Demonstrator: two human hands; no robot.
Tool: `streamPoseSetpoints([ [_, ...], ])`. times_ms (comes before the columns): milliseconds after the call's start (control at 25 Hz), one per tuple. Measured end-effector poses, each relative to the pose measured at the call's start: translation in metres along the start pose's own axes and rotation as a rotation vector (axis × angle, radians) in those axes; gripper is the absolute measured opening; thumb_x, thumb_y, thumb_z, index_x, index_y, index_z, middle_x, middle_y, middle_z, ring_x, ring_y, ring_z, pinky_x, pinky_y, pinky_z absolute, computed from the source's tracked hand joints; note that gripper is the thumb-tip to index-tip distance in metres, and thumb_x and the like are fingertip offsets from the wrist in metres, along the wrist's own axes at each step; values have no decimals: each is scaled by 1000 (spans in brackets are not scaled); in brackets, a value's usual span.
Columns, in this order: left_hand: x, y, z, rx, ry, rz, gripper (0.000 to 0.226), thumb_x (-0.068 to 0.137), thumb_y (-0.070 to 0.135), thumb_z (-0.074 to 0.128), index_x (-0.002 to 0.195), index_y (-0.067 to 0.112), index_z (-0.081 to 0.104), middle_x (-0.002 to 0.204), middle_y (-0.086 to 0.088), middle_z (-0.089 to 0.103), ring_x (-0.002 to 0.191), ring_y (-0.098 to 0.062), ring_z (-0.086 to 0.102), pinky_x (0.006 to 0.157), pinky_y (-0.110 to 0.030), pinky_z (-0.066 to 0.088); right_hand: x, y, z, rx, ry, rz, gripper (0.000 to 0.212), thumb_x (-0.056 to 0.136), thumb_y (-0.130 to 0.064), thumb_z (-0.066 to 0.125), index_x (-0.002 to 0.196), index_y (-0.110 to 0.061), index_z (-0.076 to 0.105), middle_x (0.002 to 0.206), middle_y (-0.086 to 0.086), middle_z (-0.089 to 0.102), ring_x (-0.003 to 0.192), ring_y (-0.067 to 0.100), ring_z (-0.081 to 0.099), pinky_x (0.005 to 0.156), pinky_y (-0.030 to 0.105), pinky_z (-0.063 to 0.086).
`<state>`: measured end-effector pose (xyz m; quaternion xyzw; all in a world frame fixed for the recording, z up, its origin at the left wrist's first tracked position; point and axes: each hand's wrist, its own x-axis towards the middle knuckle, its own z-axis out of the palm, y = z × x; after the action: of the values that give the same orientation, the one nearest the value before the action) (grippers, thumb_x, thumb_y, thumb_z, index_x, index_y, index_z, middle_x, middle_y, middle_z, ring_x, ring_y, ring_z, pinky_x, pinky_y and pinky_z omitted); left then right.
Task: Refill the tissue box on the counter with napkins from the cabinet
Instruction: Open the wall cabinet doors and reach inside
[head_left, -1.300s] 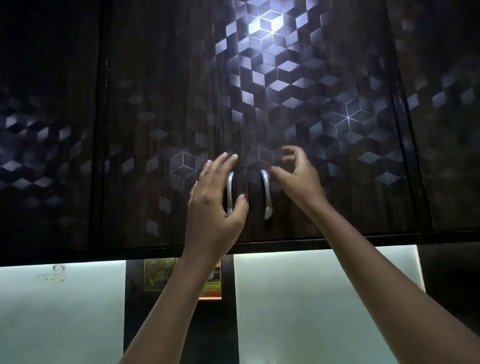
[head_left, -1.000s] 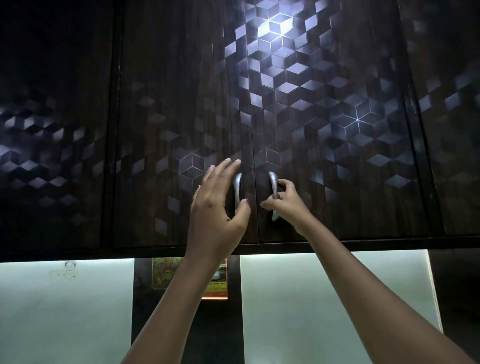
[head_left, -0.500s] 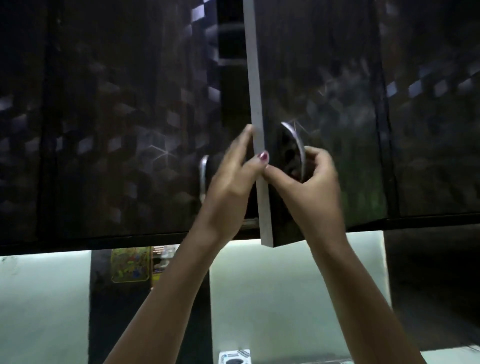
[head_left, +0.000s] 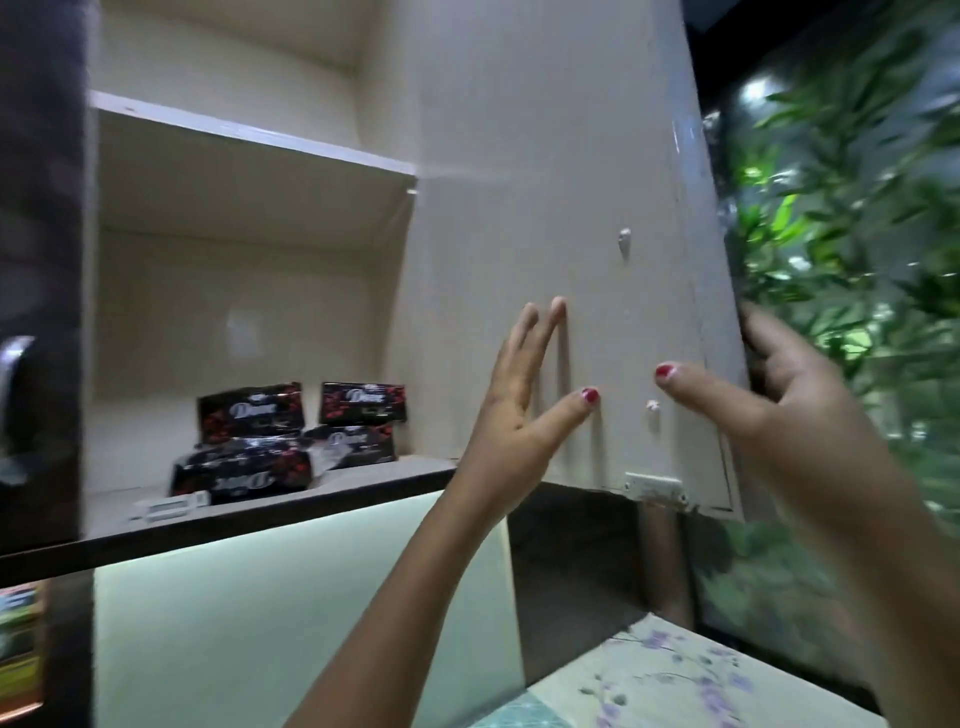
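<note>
The right hand (head_left: 769, 395) is wrapped over the free edge of the open cabinet door (head_left: 561, 218), thumb on the pale inner face and fingers hidden behind it, while the left hand (head_left: 524, 400) lies flat and spread against that same inner face, gripping nothing. The napkin packs (head_left: 291, 436), dark wrappers with red print, sit on the lower shelf (head_left: 363, 480) well off to the left of the left hand and slightly below it, some standing at the back and one lying in front near the shelf lip. The main risk, as I judge it, is that the door swings back toward the shelf opening once the hands let go, catching an arm that reaches across for a pack; a hasty reach could also knock the front pack off the edge, since it lies close to the lip. A small white strip (head_left: 169, 506) rests at the shelf front, left of the packs, and what it is cannot be made out. The tissue box is nowhere in view; only a floral-patterned surface (head_left: 675, 680) shows below the right hand, and whether that is the counter is unclear. The pack lettering is blurred, their exact number is hard to count, and the left door (head_left: 39, 260) is cut off at the frame edge.
</note>
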<state>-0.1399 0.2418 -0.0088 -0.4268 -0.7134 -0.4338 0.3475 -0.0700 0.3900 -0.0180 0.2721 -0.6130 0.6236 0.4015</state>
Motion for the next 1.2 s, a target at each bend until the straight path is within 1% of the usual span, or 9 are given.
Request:
streamPoseSetpoints([
  [160,14,-30,60,376,-52,45,73,81,47,47,127,65,-7,146,31,-21,142,-6,-13,115,-48,10,27,40,-57,-14,44,60,22,83,-4,56,88,-25,56,86,-8,65,62,-6,64,54,7,49],
  [280,20,-44,93,487,-100,12,72,84,49,47,119,68,-12,137,34,-32,136,-5,-25,115,-52,5,51,70,-93,45,-10,134,28,81,-6,55,105,-19,53,92,-3,64,65,-3,65,57,11,51],
  [360,26,-51,104,525,-107,-21,72,85,46,48,119,67,-11,138,30,-33,135,-6,-29,114,-54,0,63,86,-104,40,-54,167,50,73,-17,59,121,-13,46,97,-3,64,70,-2,67,59,12,52],
  [560,26,-59,111,555,-47,-4,74,82,46,47,117,72,-12,135,36,-36,137,-5,-29,108,-45,-9,71,103,-111,74,-82,103,33,67,-24,58,100,-27,54,95,-9,66,77,-1,67,64,12,52],
  [680,26,-51,105,542,-106,-24,71,81,42,51,124,67,0,145,30,-23,141,-9,-20,113,-53,0,67,103,-105,-27,-37,97,38,79,-17,59,116,-20,50,104,-3,64,93,9,66,77,20,55],
  [760,26,-34,93,497,-45,20,60,78,39,50,133,50,27,155,14,10,145,-17,-1,116,-59,12,58,95,-93,-344,239,-16,49,83,-15,60,128,-15,40,128,8,52,119,23,51,97,35,47],
  [880,20,-9,55,497,258,208,48,75,30,47,122,22,53,131,-2,52,135,-24,34,112,-50,30,35,79,-47,-720,525,-491,49,78,-7,57,125,-7,42,137,21,39,130,29,34,109,42,34],
  [1000,1,9,4,520,469,270,32,77,21,49,104,11,63,111,3,54,117,-16,48,104,-20,35,16,75,19,-530,240,-659,37,76,-9,54,112,-10,51,128,17,49,128,26,39,109,34,34],
  [1200,-52,6,-89,785,522,75,29,74,17,52,100,13,64,110,6,55,122,-17,47,99,-10,29,9,71,126,-191,-180,-394,38,73,-17,53,111,-16,53,124,4,50,118,9,44,95,5,29],
])
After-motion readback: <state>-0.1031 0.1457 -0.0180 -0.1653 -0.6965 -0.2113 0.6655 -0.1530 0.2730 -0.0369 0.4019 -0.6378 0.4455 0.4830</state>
